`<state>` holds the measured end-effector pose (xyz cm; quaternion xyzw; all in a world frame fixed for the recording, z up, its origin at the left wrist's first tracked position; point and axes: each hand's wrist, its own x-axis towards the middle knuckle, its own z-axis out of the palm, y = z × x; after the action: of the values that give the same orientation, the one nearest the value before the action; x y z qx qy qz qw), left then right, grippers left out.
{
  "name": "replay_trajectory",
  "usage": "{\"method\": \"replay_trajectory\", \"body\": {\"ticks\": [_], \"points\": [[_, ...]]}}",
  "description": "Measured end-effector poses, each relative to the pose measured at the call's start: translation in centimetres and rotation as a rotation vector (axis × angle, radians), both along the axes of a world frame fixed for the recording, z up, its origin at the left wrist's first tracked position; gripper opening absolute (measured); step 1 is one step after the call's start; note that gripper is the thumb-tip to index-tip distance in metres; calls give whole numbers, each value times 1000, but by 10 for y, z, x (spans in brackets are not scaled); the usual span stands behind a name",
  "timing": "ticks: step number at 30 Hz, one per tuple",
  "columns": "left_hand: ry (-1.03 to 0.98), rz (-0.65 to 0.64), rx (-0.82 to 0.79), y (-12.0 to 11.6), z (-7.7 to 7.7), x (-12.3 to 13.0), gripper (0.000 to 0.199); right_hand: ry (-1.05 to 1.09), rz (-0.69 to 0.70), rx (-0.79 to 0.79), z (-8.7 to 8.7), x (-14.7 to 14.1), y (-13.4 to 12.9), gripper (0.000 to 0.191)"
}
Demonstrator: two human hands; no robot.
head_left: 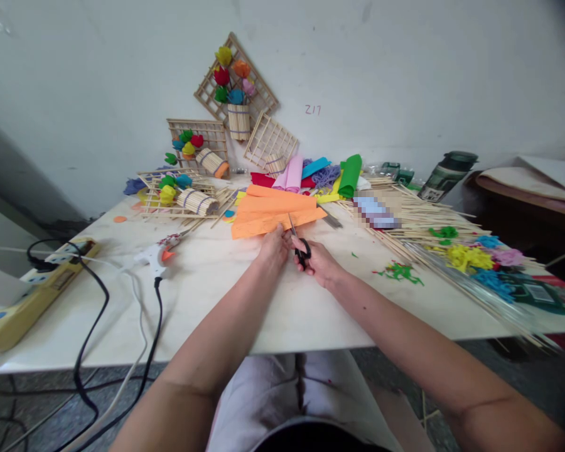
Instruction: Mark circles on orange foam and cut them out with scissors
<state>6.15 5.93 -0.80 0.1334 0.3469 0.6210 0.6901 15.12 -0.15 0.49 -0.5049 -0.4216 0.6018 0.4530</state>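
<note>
Head view: mid-frame, my left hand point(275, 243) pinches the near edge of the orange paper point(268, 210) — my right hand point(321, 262) grips the black-handled scissors point(305, 250), blades at that edge. I judge this to be cutting; another snip would call for taut paper.

left grip point(275, 246) holds orange paper point(273, 206); right grip point(319, 262) holds scissors point(303, 250).
</note>
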Motion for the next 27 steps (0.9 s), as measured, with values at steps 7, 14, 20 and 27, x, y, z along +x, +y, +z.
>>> {"method": "replay_trajectory", "body": {"ticks": [7, 14, 20, 27], "points": [[9, -22, 11, 0, 1, -1, 19, 9, -18, 12, 1, 0, -2, 36], [-61, -20, -20, 6, -4, -1, 14, 15, -24, 19, 0, 0, -4, 41], [-60, -29, -18, 6, -4, -1, 14, 30, -28, 22, 0, 0, -5, 46], [-97, -2, -33, 4, -1, -1, 11, 34, -31, 34, -2, 1, -6, 49]]}}
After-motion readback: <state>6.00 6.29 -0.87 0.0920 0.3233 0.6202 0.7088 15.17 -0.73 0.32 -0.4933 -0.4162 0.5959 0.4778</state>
